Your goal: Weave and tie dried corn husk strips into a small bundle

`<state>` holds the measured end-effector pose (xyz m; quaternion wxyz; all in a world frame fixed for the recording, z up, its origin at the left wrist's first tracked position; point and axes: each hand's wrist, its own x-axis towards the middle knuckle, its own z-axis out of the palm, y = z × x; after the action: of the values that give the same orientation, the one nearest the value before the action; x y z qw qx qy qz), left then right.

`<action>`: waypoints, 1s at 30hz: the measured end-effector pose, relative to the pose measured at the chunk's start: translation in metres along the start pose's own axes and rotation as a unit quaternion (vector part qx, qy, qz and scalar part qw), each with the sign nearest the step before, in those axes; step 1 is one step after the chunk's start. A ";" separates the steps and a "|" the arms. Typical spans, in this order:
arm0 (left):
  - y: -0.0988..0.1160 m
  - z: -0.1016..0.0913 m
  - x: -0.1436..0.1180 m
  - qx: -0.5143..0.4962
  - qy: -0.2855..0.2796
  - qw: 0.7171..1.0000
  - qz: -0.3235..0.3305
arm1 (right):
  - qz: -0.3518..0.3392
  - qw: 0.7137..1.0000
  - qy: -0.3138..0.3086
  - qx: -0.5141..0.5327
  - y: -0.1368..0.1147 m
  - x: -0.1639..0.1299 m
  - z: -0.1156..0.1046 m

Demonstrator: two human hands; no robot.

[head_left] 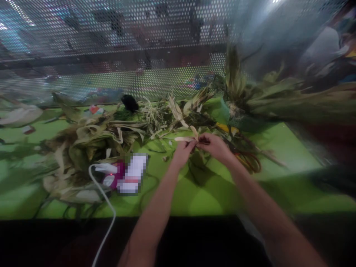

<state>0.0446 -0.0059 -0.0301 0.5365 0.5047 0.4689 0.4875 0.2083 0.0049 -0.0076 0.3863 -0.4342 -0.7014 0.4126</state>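
My left hand (183, 151) and my right hand (214, 145) meet over the middle of a bright green table (211, 196). Both pinch a pale dried leaf strip (185, 138) that lies between their fingertips. The strip points left from the hands. Under and behind the hands lie loose dry stalks and leaves (167, 118). The picture is blurred, so the exact finger grip is unclear.
A heap of dried husks (80, 148) fills the left of the table, a leafy bundle (250, 96) the back right. A pink-white device (116, 177) with a white cable (107, 207) lies front left. A perforated metal screen (139, 44) closes the back. Reddish-brown coiled stems (250, 161) lie right of my hands.
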 end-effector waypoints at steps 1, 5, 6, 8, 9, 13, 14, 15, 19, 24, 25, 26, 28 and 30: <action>-0.001 0.000 0.000 0.005 0.001 1.000 -0.004 | 0.012 1.000 -0.001 0.026 0.001 0.001 0.000; -0.001 0.001 0.000 0.021 -0.008 1.000 -0.005 | 0.012 0.999 -0.004 0.035 0.004 0.002 -0.003; 0.000 0.001 0.000 0.027 -0.005 1.000 -0.006 | 0.006 1.000 -0.001 0.014 0.005 0.002 -0.004; 0.001 0.001 -0.001 0.033 0.006 0.999 -0.010 | -0.016 0.998 0.011 -0.058 0.005 0.002 -0.007; 0.002 0.001 -0.001 0.034 0.011 0.999 -0.012 | -0.034 0.994 0.018 -0.103 0.005 0.002 -0.008; 0.009 -0.001 -0.003 0.037 0.017 0.999 0.001 | -0.116 0.963 0.034 -0.240 0.004 0.002 -0.010; 0.011 -0.001 -0.003 0.040 0.014 0.999 0.007 | -0.130 0.958 0.037 -0.254 0.003 0.003 -0.010; 0.012 -0.002 -0.004 0.040 0.008 0.999 0.015 | -0.142 0.954 0.042 -0.262 0.003 0.003 -0.010; 0.012 -0.002 -0.005 -0.011 -0.015 0.999 0.025 | -0.160 0.955 0.064 -0.242 0.002 0.005 -0.010; 0.010 -0.001 -0.008 -0.047 -0.021 0.999 -0.010 | -0.122 0.982 0.055 -0.133 0.004 0.005 -0.014; 0.010 0.000 -0.008 -0.040 -0.025 0.999 -0.010 | -0.108 0.987 0.049 -0.107 0.004 0.005 -0.014; 0.009 0.000 -0.008 -0.031 -0.033 0.999 -0.008 | -0.094 0.991 0.045 -0.084 0.004 0.005 -0.014; 0.008 0.001 -0.009 -0.004 -0.051 0.999 -0.001 | -0.066 0.995 0.046 -0.052 0.003 0.005 -0.013; 0.006 0.001 -0.008 0.027 -0.068 0.997 0.002 | -0.041 0.997 0.059 -0.030 0.003 0.005 -0.012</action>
<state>0.0444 -0.0141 -0.0241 0.5520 0.5518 0.4437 0.4403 0.2180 0.0130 -0.0050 0.4302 -0.4399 -0.7068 0.3490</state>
